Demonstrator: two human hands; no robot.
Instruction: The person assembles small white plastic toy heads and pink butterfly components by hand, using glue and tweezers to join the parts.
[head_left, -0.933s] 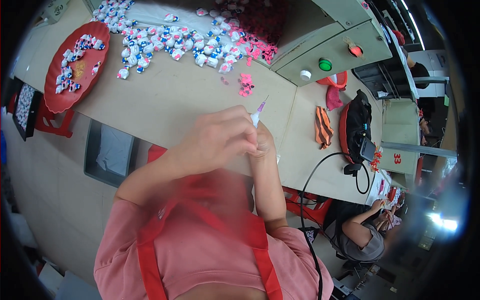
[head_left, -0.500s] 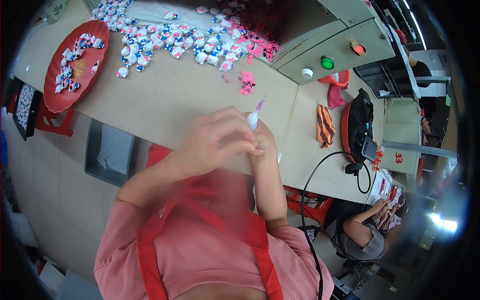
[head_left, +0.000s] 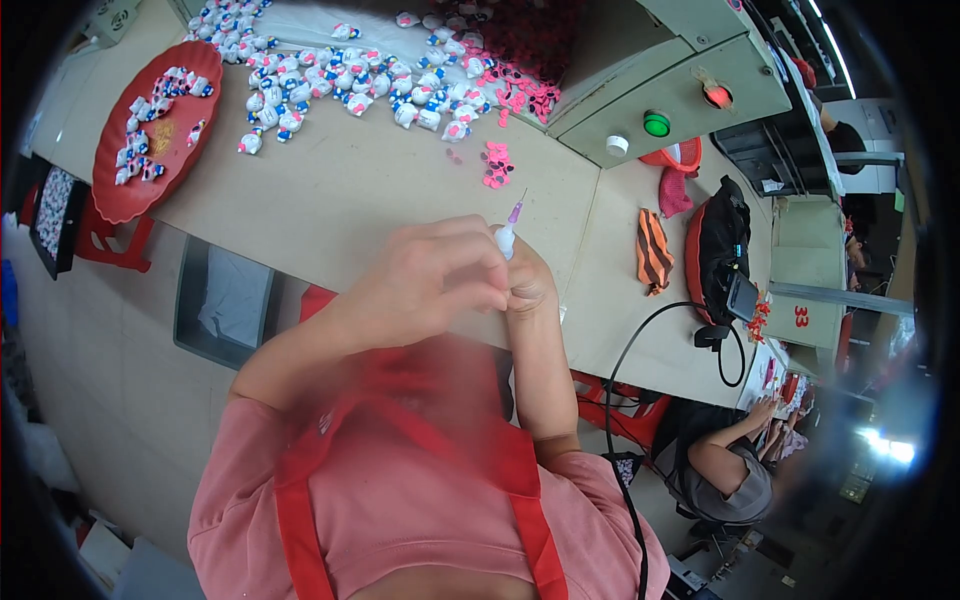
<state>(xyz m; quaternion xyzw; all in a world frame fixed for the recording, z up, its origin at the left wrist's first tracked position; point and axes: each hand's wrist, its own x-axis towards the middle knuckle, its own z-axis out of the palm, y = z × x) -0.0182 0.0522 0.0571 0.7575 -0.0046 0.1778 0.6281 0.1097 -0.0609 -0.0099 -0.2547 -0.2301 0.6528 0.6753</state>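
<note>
Both hands meet above the near edge of the table. My right hand (head_left: 532,276) is closed round a small white bottle (head_left: 506,241) with a purple needle tip pointing up and away. My left hand (head_left: 445,268) is just left of it, thumb and fingers curled into a pinch; anything between them is hidden. Beyond the hands lies a small cluster of flat pink pieces (head_left: 496,165). Farther off, many small white figurines (head_left: 355,75) with blue and pink parts are spread over the table.
A red scalloped tray (head_left: 108,170) with several figurines stands at the left. A green-grey cabinet (head_left: 590,140) with buttons, a striped orange pouch (head_left: 653,255) and a black bag (head_left: 722,230) are to the right. A black cable (head_left: 610,400) runs past my right arm. Another person (head_left: 735,465) sits at right.
The thumb and fingertips of my left hand have shifted slightly left, away from my right hand. The bottle stays in my right hand, almost unmoved.
</note>
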